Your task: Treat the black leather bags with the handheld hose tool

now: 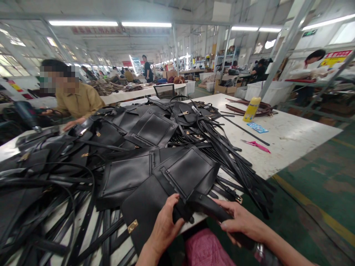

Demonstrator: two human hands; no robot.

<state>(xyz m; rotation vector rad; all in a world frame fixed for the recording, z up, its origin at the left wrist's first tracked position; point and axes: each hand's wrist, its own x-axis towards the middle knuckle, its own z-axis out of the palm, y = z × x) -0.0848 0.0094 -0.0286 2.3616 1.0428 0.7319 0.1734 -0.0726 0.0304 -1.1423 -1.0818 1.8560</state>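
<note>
A black leather bag (185, 173) with a stitched front pocket lies at the table's near edge, its flap spread toward me with a gold clasp plate (132, 226). My left hand (164, 223) is closed on the bag's near edge, thumb and fingers either side of the black leather. My right hand (242, 221) wraps round a thick, curved black strap-like piece (209, 207) that runs from the bag toward my wrist; whether it is joined to the bag I cannot tell. Below my right wrist shows a shiny metal-ended dark tool (260, 251), partly hidden by my forearm.
Many black bags (151, 129) and loose straps (233, 155) heap over the white table (299, 125). Pink-handled snips (257, 146), a blue card (257, 128), a yellow bottle (252, 109) and brown straps (263, 109) lie at right. A co-worker (79, 98) works at left.
</note>
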